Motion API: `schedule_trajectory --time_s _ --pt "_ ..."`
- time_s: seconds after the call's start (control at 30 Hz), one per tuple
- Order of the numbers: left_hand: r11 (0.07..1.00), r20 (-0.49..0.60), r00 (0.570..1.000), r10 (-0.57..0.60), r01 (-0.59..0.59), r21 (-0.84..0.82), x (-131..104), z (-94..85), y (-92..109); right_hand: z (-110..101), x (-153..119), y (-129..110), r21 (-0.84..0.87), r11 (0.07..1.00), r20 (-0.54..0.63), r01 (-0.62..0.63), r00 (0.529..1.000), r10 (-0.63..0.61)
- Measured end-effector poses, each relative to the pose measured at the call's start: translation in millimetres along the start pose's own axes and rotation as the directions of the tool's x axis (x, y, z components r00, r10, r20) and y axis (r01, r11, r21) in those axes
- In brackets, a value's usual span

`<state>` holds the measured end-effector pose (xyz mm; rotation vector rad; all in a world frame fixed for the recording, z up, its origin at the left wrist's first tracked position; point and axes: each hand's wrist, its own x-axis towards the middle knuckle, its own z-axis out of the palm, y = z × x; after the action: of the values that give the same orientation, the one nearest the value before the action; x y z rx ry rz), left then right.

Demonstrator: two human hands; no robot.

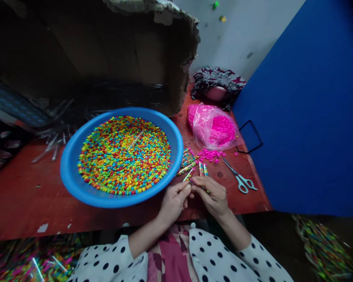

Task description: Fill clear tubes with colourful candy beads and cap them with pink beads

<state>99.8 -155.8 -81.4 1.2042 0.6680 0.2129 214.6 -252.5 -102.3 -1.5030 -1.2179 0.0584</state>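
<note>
Both my hands meet at the table's front edge, right of a blue basin point(67, 168) full of small colourful pieces point(120, 156). The fingers of my left hand point(175, 197) are pinched together, touching those of my right hand point(213, 194), which are also closed. What they hold between the fingertips is too small to make out. Just beyond the fingers lie several clear tubes point(188, 160) filled with colourful pieces. Loose pink pieces point(211, 155) are scattered behind them, beside a clear bag of pink pieces point(214, 127).
Scissors with pale blue handles point(242, 183) lie on the red table point(23, 196) to the right. A large cardboard box point(153, 51) stands behind the basin, with empty clear tubes point(51, 147) at its left. A blue panel point(306, 117) borders the right side.
</note>
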Motion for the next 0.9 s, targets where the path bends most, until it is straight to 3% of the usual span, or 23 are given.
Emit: schedule_trajectory --time_s 0.17,0.33,0.63,0.83,0.9 --pt "0.979 0.060 0.997 -0.056 0.067 -0.191 8.5 -0.1 0.6 2.8 3.7 4.0 0.023 0.986 0.009 -0.167 0.986 0.167" --pt "0.963 0.108 0.994 -0.028 0.056 -0.263 9.4 -2.7 2.3 -0.3 6.0 0.9 0.149 0.901 0.102 -0.407 0.913 0.395" --pt "0.953 0.114 0.993 -0.013 0.047 -0.299 9.4 -2.8 -1.6 -0.6 12.8 1.9 0.383 0.727 0.146 -0.570 0.815 0.561" --pt "0.927 0.172 0.983 -0.068 0.126 -0.353 9.2 -2.8 -4.3 -3.5 16.6 2.3 0.262 0.849 0.159 -0.458 0.889 0.430" --pt "0.923 0.182 0.981 -0.072 0.135 -0.362 9.4 -2.5 -4.2 -3.5 17.3 2.3 0.263 0.852 0.144 -0.452 0.892 0.428"
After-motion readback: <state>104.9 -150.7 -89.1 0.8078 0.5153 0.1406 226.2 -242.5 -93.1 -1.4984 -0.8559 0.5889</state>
